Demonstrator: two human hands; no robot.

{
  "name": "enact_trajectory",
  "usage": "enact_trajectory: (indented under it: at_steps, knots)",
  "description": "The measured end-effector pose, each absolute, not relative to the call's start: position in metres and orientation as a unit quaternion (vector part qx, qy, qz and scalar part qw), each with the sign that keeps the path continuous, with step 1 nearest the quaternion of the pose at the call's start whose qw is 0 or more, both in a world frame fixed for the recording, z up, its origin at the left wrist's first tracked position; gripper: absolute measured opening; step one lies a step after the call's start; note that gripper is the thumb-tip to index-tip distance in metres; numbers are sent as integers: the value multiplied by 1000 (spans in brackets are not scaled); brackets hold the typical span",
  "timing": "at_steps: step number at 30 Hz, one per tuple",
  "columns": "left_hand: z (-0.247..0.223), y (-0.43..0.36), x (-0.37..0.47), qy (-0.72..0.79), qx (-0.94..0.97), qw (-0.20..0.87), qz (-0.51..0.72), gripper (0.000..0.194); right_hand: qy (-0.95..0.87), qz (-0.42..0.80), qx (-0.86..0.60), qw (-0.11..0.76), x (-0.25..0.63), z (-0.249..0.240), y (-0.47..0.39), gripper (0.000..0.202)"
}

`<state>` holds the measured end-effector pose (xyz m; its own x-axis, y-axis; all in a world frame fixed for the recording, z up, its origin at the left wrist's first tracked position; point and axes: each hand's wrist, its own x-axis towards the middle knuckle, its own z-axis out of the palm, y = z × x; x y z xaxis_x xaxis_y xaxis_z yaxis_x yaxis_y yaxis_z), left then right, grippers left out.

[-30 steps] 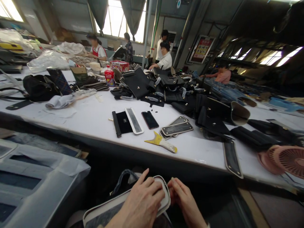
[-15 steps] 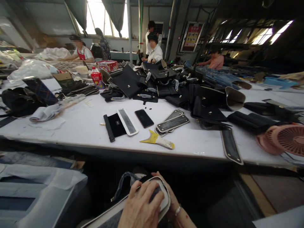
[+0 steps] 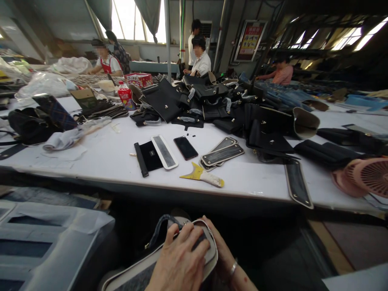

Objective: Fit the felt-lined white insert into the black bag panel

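Head view: what matters most in space is the pale-rimmed bag [image 3: 136, 279], low in the frame below the edge of the white table [image 3: 91, 155], with its long axis running from eight o'clock to two o'clock. Both hands are at its two-o'clock end. The left hand [image 3: 182, 254] is nearer the bag's middle and lies over its upper face, fingers bent and a little apart; I cannot tell how firmly it presses or where its thumb sits. The right hand [image 3: 216, 244], a bracelet [image 3: 233, 267] on its wrist, comes in from five o'clock and wraps behind the rounded end, its tips at the upper rim; most of its fingers are hidden, so whether they pinch anything cannot be told. A wrapped handle [image 3: 159, 224] loops up at ten o'clock from the left hand. On the table, the yellow-and-white tool [image 3: 203, 176] lies at one o'clock from the bag and the phone [image 3: 185, 148] at twelve.

Against the frame a second ago, the right hand differs most: then its tips were drawn together just outside the rim, whereas now it reaches behind. The left index finger, then lifted, now rests down.
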<state>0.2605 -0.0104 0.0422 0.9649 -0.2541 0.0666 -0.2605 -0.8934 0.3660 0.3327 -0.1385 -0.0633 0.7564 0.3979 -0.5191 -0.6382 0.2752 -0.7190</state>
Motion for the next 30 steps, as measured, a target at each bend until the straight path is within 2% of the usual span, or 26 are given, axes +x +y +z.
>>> enact_trajectory:
  at_steps: [3, 7, 9, 11, 14, 19, 25, 30]
  knots:
    - [48, -7, 266, -130, 955, 264, -31, 14, 98, 341, -547, 758, 334, -68, -148, 61]
    - [54, 4, 279, -67, 909, 409, -34, 32, 7, 256, -696, 671, 326, -61, -173, 63]
    - [54, 11, 288, -42, 893, 447, -17, 40, -51, 213, -749, 625, 318, -51, -183, 65]
    - [53, 18, 298, -50, 891, 451, -22, 43, -61, 186, -762, 618, 310, -42, -186, 60]
    - [51, 23, 312, -111, 892, 431, -76, 37, -60, 139, -773, 617, 302, -36, -185, 46]
    - [47, 25, 327, -140, 889, 411, -143, 35, -126, 92, -807, 569, 303, -40, -185, 35]
    - [35, 24, 339, -61, 883, 427, -184, 31, -79, 59, -792, 602, 298, -29, -173, 29]
    - [33, 24, 335, -39, 877, 442, -183, 29, -35, 84, -795, 600, 298, -16, -161, 35]
